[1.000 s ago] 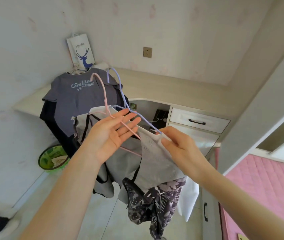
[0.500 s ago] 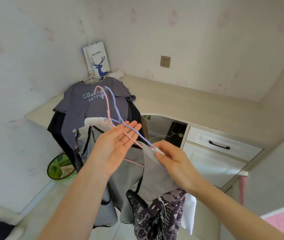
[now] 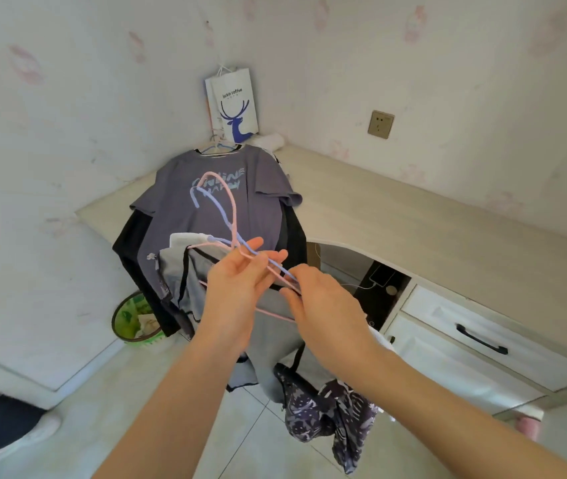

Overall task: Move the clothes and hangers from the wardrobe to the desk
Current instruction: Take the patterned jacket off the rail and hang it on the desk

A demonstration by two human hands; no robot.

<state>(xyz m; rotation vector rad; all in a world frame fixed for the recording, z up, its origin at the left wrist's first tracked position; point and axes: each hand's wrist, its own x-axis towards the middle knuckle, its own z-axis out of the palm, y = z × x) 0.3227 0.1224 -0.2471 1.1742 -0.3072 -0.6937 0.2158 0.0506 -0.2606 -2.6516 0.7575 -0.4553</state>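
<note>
A pink hanger and a lilac hanger stick up together in front of me. From them hang a grey garment with black trim and a dark patterned garment. My left hand holds the hanger necks between thumb and fingers. My right hand grips the hangers' right shoulder, fingers curled round the wire. Beyond them the light wooden desk fills the corner. A grey printed T-shirt on hangers lies on its corner over a black garment that drapes off the edge.
A white paper bag with a blue deer leans in the wall corner on the desk. A green bin stands on the floor under the desk's left end. White drawers sit to the right, a charging phone in the nook. Someone's foot shows bottom left.
The view has turned toward the desk corner, which is now closer. My hands have drawn together on the hangers, and my left thumb and fingers have closed on the necks.
</note>
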